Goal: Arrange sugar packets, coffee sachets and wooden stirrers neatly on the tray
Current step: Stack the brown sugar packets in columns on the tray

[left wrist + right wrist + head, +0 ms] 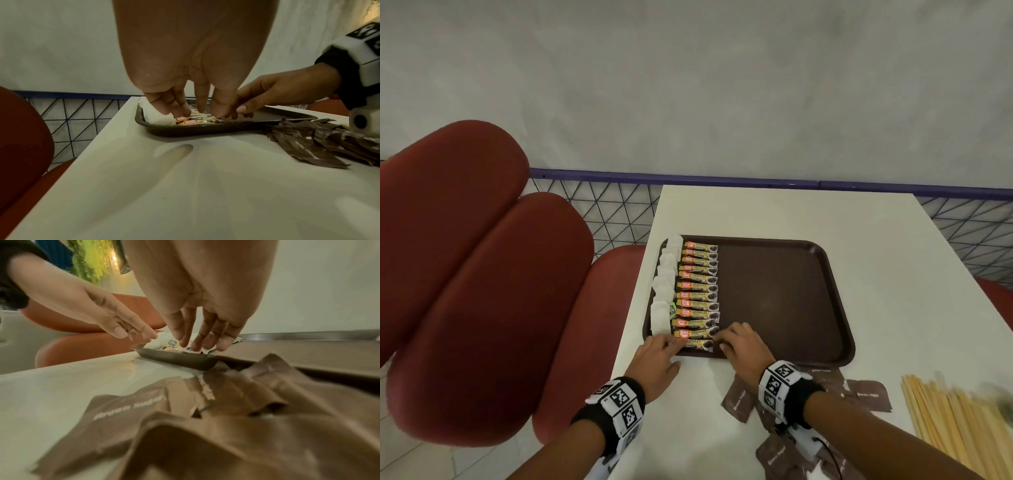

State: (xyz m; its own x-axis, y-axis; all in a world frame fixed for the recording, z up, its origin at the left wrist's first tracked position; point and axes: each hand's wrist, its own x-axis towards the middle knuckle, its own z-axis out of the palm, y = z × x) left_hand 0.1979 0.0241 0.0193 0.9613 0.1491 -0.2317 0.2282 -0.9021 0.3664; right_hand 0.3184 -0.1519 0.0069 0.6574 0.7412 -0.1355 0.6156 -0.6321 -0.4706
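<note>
A dark brown tray [784, 291] lies on the white table. A column of orange-and-gold coffee sachets [698, 291] runs down its left part, with white packets [664, 291] beside them along the rim. My left hand [671, 342] touches the left end of the nearest sachet [698, 343] with straight fingers. My right hand [736, 342] rests its fingertips on that sachet's right end. The left wrist view shows my left hand [185, 107] pointing down onto the sachets [193, 121]. Brown sugar packets [738, 401] lie loose in front of the tray. Wooden stirrers [955, 421] lie at the near right.
The tray's right two thirds are bare. A red cushioned seat [465, 274] stands close to the table's left edge, with a wire mesh railing [602, 212] behind it. Sugar packets [185, 426] crowd the table under my right wrist.
</note>
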